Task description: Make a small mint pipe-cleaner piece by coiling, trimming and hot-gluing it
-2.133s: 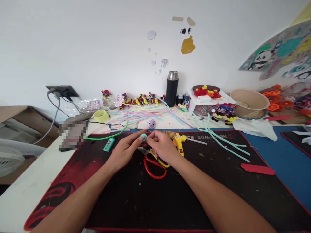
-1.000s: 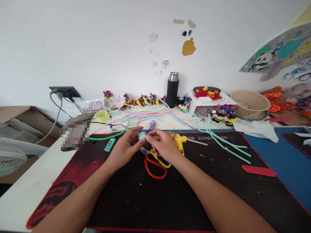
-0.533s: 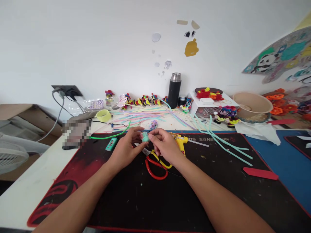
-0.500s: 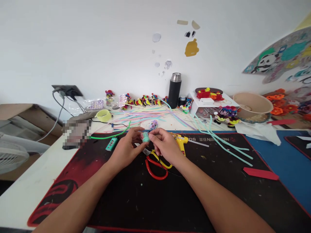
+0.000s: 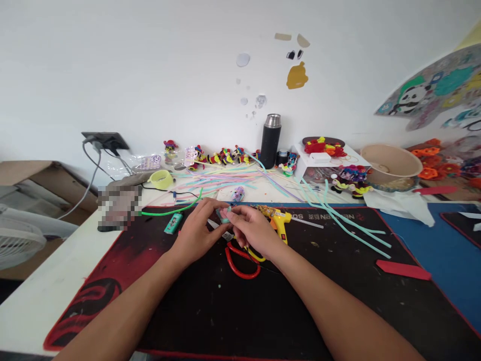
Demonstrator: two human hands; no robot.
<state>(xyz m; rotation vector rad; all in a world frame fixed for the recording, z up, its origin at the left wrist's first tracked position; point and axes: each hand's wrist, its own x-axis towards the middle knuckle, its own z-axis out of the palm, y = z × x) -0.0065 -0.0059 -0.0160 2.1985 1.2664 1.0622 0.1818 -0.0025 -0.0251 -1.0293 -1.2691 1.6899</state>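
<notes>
Across the bottom of the frame spreads a dark, smooth mat (image 5: pixel 210 311), flecked with scraps, and above its middle a glossy red loop handle (image 5: pixel 246 276) lies beside a yellow one (image 5: pixel 256 256). Just beyond them, at the centre of the frame, the left hand (image 5: pixel 195 228) and right hand (image 5: pixel 257 228) meet at their fingertips, both pinched narrow on a small mint-green piece (image 5: pixel 224 215); it looks soft and rounded, though the fingers hide most of its shape. The step in hand seems to be close fingertip shaping or pressing, and the next move probably calls for light, even pressure, with one hand steadying while the other adjusts. Left of centre lies a teal oblong case (image 5: pixel 173 223); right of centre, a hard yellow plastic glue gun (image 5: pixel 282 219) with a translucent stick. Farther right trail bendy, matte pale-green stems (image 5: pixel 376 231). Behind the hands sits a fuzzy-looking purple figure (image 5: pixel 238 194), then thin pastel stems (image 5: pixel 221 178) and, upper centre, a black flask (image 5: pixel 270 143) with a shiny metal cap.
</notes>
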